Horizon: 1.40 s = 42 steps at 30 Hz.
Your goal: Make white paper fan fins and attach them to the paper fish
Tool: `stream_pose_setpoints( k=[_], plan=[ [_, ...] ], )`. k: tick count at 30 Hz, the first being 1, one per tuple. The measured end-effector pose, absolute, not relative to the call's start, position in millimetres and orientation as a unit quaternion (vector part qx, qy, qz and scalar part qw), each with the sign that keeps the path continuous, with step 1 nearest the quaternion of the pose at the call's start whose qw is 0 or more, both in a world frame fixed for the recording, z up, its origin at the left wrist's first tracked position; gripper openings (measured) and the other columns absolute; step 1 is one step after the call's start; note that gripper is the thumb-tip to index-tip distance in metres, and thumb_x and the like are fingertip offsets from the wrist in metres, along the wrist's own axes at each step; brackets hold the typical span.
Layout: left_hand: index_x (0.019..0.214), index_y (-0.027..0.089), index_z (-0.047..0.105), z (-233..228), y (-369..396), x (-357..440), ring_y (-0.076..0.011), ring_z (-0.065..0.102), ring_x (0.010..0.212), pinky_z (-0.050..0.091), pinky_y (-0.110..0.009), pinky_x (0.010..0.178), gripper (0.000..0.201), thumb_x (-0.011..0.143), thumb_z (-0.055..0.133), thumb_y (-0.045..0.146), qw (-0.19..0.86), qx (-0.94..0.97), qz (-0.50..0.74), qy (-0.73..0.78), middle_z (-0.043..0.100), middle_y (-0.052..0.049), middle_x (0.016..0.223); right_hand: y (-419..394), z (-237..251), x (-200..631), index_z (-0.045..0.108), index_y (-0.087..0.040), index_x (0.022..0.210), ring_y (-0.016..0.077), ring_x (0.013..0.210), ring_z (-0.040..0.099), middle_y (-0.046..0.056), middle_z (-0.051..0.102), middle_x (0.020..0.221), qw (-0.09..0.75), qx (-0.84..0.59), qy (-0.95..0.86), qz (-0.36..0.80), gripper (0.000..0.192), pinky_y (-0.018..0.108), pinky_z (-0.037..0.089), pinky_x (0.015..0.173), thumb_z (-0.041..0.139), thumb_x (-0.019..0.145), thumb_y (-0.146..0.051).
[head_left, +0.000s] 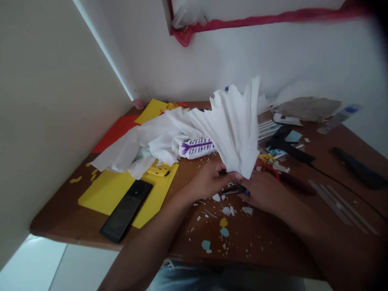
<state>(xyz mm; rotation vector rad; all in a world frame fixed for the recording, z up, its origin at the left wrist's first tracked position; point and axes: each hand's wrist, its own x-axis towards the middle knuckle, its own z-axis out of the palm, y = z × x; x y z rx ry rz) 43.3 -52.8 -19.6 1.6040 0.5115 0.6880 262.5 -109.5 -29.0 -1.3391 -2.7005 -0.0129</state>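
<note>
White pleated tissue (pixel 236 125) is fanning above the hands, and more white tissue (pixel 142 141) is trailing left. A white block (pixel 197 148) under it is showing purple marker strokes in a branching pattern. A yellow sheet (pixel 106 194) is lying near left, with a glossy black phone (pixel 126 210) on it. A red sheet (pixel 117 131) is showing farther left, and another yellow sheet (pixel 151 110) beyond it. The table (pixel 273 238) is showing brown, speckled with white, yellow and pale blue scraps (pixel 224 226). A black tool (pixel 287 147) is lying far right. Magenta cloth (pixel 273 18) is running along the white wall.
</note>
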Motion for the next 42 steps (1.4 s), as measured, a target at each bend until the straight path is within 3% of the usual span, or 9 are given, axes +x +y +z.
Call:
stream_pose_setpoints(
  k=[8, 15, 22, 31, 42],
  plan=[
    [0.1, 0.018, 0.08, -14.8, -51.5, 39.3, -0.025, 0.074, 0.098, 0.057, -0.035, 0.095, 0.035, 0.098, 0.074, 0.053, 0.585, 0.71, 0.313, 0.236, 0.082, -0.006, 0.101, -105.5, -40.4, 266.1, 0.079, -0.02, 0.118, 0.0286, 0.091, 0.077, 0.012, 0.083, 0.105, 0.058, -0.464, -0.883, -0.031, 0.029, 0.035, 0.057, 0.075, 0.081, 0.089, -0.027],
    [0.096, 0.018, 0.078, -17.9, -46.4, 39.2, -0.0244, 0.072, 0.094, 0.058, -0.037, 0.094, 0.043, 0.097, 0.072, 0.061, 0.55, 0.708, 0.34, 0.284, 0.08, -0.006, 0.096, -102.0, -30.6, 270.5, 0.072, -0.014, 0.119, 0.0349, 0.109, 0.071, 0.017, 0.077, 0.116, 0.12, -0.412, -0.9, -0.07, 0.026, 0.047, 0.058, 0.095, 0.072, 0.094, -0.02],
    [0.095, 0.017, 0.077, -23.5, -44.6, 41.7, -0.0228, 0.071, 0.089, 0.058, -0.034, 0.087, 0.043, 0.096, 0.073, 0.061, 0.56, 0.686, 0.353, 0.303, 0.078, -0.007, 0.093, -105.2, -28.5, 284.3, 0.069, -0.021, 0.115, 0.0339, 0.107, 0.068, 0.013, 0.072, 0.113, 0.1, -0.443, -0.89, -0.034, 0.018, 0.049, 0.057, 0.094, 0.068, 0.097, -0.019],
    [0.092, 0.02, 0.076, -19.9, -44.7, 41.6, -0.0231, 0.071, 0.088, 0.058, -0.036, 0.086, 0.038, 0.097, 0.073, 0.058, 0.566, 0.688, 0.352, 0.288, 0.078, -0.006, 0.089, -108.1, -34.9, 284.2, 0.07, -0.018, 0.128, 0.037, 0.123, 0.067, 0.017, 0.072, 0.131, 0.081, -0.432, -0.898, -0.011, 0.04, 0.055, 0.056, 0.105, 0.065, 0.091, -0.006],
    [0.086, 0.017, 0.076, -14.2, -39.9, 32.6, -0.0203, 0.069, 0.083, 0.054, -0.034, 0.086, 0.042, 0.098, 0.072, 0.058, 0.57, 0.665, 0.365, 0.315, 0.077, -0.007, 0.085, -104.6, -31.6, 292.0, 0.072, -0.019, 0.106, 0.0326, 0.108, 0.07, 0.01, 0.076, 0.11, 0.056, -0.45, -0.89, -0.053, 0.02, 0.047, 0.052, 0.101, 0.073, 0.09, -0.009]
  ],
)
